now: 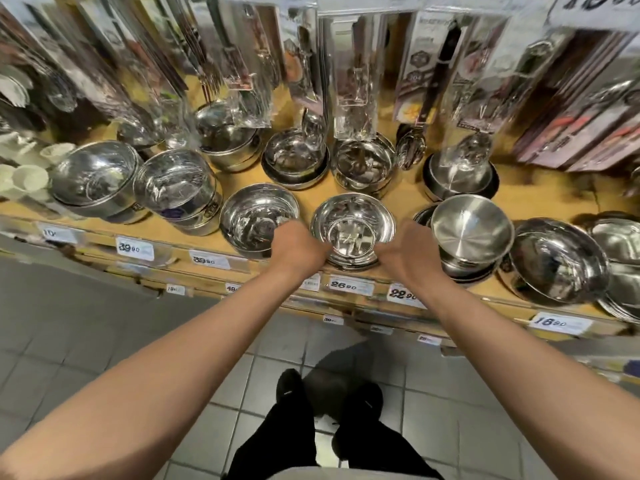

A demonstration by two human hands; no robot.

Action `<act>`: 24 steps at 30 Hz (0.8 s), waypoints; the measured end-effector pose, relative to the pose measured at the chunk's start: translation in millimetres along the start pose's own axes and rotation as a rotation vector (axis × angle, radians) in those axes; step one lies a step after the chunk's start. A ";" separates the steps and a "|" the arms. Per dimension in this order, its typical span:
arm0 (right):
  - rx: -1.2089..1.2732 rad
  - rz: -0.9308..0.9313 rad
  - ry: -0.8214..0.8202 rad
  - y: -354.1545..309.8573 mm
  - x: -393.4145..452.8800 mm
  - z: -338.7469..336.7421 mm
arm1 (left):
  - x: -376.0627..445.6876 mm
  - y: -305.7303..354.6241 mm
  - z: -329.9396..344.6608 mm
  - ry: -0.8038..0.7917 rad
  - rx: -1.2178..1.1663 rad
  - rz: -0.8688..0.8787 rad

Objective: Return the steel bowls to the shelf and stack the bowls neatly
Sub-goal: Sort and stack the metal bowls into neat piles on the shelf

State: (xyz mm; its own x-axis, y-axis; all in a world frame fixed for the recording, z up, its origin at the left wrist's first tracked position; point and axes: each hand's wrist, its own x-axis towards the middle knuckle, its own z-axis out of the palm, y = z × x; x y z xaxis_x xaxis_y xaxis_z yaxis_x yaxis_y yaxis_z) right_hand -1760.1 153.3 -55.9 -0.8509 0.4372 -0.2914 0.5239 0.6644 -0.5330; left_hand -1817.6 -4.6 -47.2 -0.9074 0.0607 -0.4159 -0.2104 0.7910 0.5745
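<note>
- Wooden shelf (398, 183) ran across the view, price tags (351, 285) along its front edge, steel bowls in a front and a back row, packaged utensils (349, 81) hanging over the back row.
- Wide shallow bowl (557, 259) sat at the front edge toward the right end, nothing in it, on top of flatter steel dishes.
- Left part of the shelf: two deep bowls (95, 176) (176, 188) side by side, tilted toward the camera, each seated on more of its kind; contents only reflections.
- Matte bowl (471, 228) sat tilted on a short stack just right of the right hand, nothing in it.
- Front bowl (258, 216) sat just left of centre, near the front edge, nothing in it; left hand overlapped its right rim.
- Centre stack of bowls (353, 228) sat at the front edge of the shelf, above the 26.90 tag; top bowl upright, holding nothing, more nested rims visible under it.
- Back row: small nested bowls (294, 155) (363, 164) behind the centre stack, partly covered by the hanging packs.
- Left hand (299, 244) was curled against the left side of the centre stack, gripping it low; fingertips hidden behind the hand.
- Right hand (405, 245) was curled against the stack's right side, gripping it the same way; fingers mostly hidden.
- Both forearms were bare and stretched straight out to the shelf.
</note>
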 end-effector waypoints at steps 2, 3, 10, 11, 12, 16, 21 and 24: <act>-0.077 -0.003 0.011 -3.0 -0.8 -2.4 | -1.0 1.4 -0.3 -0.040 -0.011 -0.022; -0.105 0.005 0.017 -3.5 -0.7 -2.3 | 0.5 1.7 -0.5 -0.063 -0.002 -0.025; -0.189 0.047 0.085 -2.4 1.9 5.7 | 17.9 7.9 -10.6 -0.133 0.152 0.011; -0.179 0.054 0.093 -0.4 2.9 6.8 | 20.3 8.8 -11.6 -0.128 0.170 0.037; -0.171 0.056 0.103 1.3 4.0 7.5 | 23.0 9.7 -12.3 -0.117 0.202 0.069; -0.163 0.082 0.154 6.6 8.1 7.5 | 33.3 12.1 -10.9 -0.109 0.191 0.134; -0.118 0.059 0.209 7.1 3.3 9.6 | 40.5 7.1 -6.8 -0.118 0.044 0.113; -0.073 0.028 0.233 8.6 -2.9 13.8 | 43.7 4.2 -11.6 -0.122 0.007 0.115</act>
State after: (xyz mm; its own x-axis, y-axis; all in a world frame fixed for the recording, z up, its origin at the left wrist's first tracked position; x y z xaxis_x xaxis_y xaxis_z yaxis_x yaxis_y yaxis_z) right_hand -1753.6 149.3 -70.5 -0.8080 0.5790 -0.1095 0.5562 0.6880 -0.4661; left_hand -1862.4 -5.7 -54.8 -0.8743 0.2239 -0.4307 -0.1053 0.7785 0.6187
